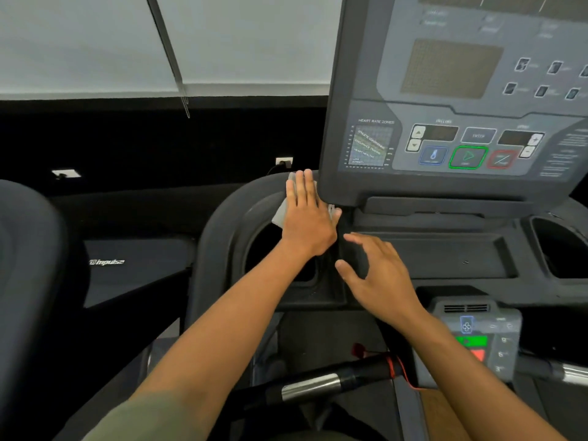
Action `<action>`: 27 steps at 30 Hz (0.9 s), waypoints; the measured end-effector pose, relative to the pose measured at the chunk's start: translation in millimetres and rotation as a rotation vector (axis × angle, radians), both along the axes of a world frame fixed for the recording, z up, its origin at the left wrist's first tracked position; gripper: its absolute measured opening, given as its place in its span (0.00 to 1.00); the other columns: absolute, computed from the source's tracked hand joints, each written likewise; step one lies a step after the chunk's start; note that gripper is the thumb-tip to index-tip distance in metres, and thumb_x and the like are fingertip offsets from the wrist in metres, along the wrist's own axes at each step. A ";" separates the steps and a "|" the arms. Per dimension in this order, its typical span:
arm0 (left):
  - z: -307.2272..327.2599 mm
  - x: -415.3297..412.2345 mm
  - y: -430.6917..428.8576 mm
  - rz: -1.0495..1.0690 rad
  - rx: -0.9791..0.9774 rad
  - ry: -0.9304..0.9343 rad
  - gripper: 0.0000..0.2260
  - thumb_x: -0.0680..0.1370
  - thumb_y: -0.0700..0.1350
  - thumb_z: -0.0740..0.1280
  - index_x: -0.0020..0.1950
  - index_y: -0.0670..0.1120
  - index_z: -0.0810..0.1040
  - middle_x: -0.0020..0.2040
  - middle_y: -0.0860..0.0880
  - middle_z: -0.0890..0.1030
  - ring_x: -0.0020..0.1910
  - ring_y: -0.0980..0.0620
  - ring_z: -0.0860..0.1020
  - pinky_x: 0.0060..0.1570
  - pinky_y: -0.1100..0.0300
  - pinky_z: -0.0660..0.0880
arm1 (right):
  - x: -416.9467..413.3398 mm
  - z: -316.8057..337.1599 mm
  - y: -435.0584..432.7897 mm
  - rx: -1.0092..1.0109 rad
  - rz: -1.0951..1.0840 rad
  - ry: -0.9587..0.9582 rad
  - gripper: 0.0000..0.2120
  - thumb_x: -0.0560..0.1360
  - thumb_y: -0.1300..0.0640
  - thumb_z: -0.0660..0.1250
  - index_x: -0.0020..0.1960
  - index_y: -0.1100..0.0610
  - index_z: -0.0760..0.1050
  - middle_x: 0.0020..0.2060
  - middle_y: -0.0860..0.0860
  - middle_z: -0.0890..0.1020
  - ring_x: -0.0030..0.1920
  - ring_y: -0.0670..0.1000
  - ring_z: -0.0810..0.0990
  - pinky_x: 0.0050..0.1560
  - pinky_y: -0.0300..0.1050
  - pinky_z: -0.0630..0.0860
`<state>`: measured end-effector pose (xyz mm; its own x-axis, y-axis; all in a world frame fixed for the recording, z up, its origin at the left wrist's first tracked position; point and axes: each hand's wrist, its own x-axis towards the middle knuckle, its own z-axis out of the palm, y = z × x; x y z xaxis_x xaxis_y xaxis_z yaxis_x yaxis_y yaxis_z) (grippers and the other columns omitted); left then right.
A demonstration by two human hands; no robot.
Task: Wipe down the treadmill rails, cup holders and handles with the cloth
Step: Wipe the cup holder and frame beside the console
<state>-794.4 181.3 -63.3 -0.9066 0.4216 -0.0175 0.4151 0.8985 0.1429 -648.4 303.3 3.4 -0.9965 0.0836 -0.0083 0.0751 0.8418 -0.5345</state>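
A grey cloth [281, 213] lies on the dark treadmill console at the upper rim of the left cup holder [270, 249], beside the display panel's lower left corner. My left hand [307, 218] lies flat on the cloth, fingers straight and pointing away from me. My right hand [378, 275] hovers just right of it over the console's tray edge, fingers spread and curled, holding nothing. The right cup holder [560, 249] sits at the far right. A black handle with a metal sensor band [310, 388] crosses low in front.
The display panel [451, 100] with its buttons rises at the upper right. A shallow centre tray [445, 256] lies below it, and a small keypad unit [483, 342] nearer me. Another treadmill [105, 262] stands on the left. Wall sockets [284, 161] sit behind.
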 end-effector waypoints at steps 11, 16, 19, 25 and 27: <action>1.0 79.7 4.3 0.033 0.042 0.002 0.39 0.85 0.60 0.32 0.82 0.37 0.61 0.83 0.33 0.59 0.86 0.37 0.49 0.82 0.33 0.45 | 18.6 -2.7 24.5 -0.046 0.046 0.037 0.24 0.77 0.49 0.71 0.72 0.48 0.72 0.68 0.45 0.77 0.68 0.47 0.71 0.69 0.41 0.65; -3.2 141.9 2.1 0.094 0.079 0.026 0.35 0.87 0.59 0.36 0.83 0.38 0.63 0.84 0.35 0.58 0.86 0.38 0.50 0.82 0.34 0.49 | 37.4 -6.9 38.4 -0.065 0.098 0.026 0.24 0.77 0.48 0.70 0.72 0.49 0.72 0.69 0.45 0.76 0.68 0.47 0.71 0.69 0.42 0.66; -8.1 176.8 -0.3 0.129 0.075 0.061 0.33 0.88 0.58 0.39 0.83 0.40 0.63 0.84 0.36 0.58 0.86 0.38 0.50 0.82 0.34 0.51 | 48.4 -8.4 46.7 -0.066 0.151 0.028 0.24 0.77 0.47 0.69 0.72 0.49 0.72 0.69 0.45 0.76 0.68 0.48 0.71 0.69 0.43 0.67; -14.9 217.5 -31.4 0.229 0.084 0.070 0.27 0.88 0.59 0.41 0.86 0.53 0.57 0.87 0.48 0.52 0.86 0.45 0.44 0.83 0.36 0.48 | 65.2 -10.1 56.8 -0.095 0.233 0.031 0.23 0.78 0.47 0.68 0.72 0.48 0.71 0.70 0.44 0.74 0.68 0.47 0.69 0.68 0.41 0.64; -15.2 219.1 -50.9 0.312 0.079 0.081 0.26 0.88 0.58 0.44 0.85 0.55 0.59 0.87 0.49 0.54 0.86 0.44 0.46 0.82 0.34 0.49 | 69.1 -9.1 58.3 -0.105 0.256 0.023 0.23 0.79 0.47 0.67 0.73 0.48 0.70 0.71 0.43 0.73 0.69 0.47 0.68 0.69 0.43 0.65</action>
